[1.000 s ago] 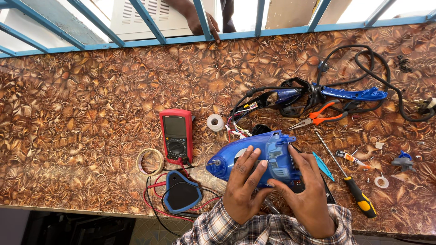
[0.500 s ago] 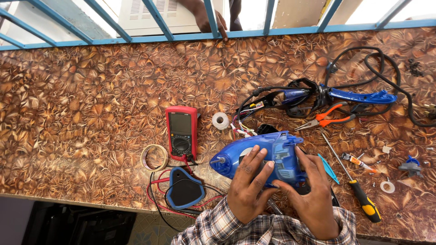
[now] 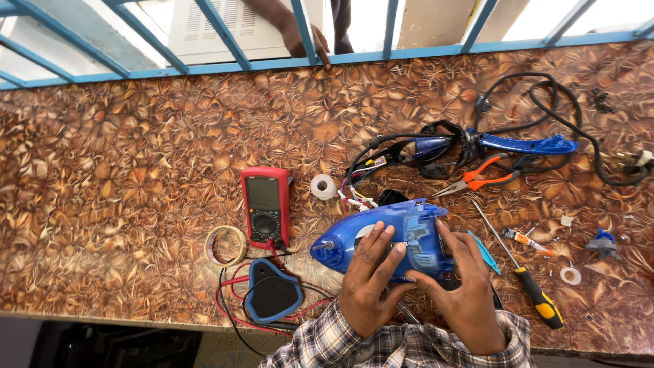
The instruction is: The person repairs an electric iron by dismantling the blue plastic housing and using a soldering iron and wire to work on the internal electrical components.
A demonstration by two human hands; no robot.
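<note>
A blue plastic appliance housing [image 3: 402,235] lies on its side near the front edge of the patterned brown table [image 3: 136,170]. My left hand [image 3: 368,283] rests on its lower left side, fingers spread over the shell. From the right, my right hand [image 3: 466,289] grips its rear end, thumb on top. Both hands hold the housing; its underside is hidden.
Left of the housing are a red multimeter [image 3: 264,204] with red and black leads, a tape ring [image 3: 226,245], a small white roll [image 3: 323,186] and a blue-rimmed black plate [image 3: 272,298]. Orange pliers [image 3: 480,178], a blue handle part [image 3: 524,144] with black cord and a screwdriver [image 3: 538,296] lie right. Another person's hand [image 3: 303,37] holds the blue railing.
The view has drifted slightly, so everything sits a little lower in the frame. My fingers have shifted a bit on the housing, which stays in place.
</note>
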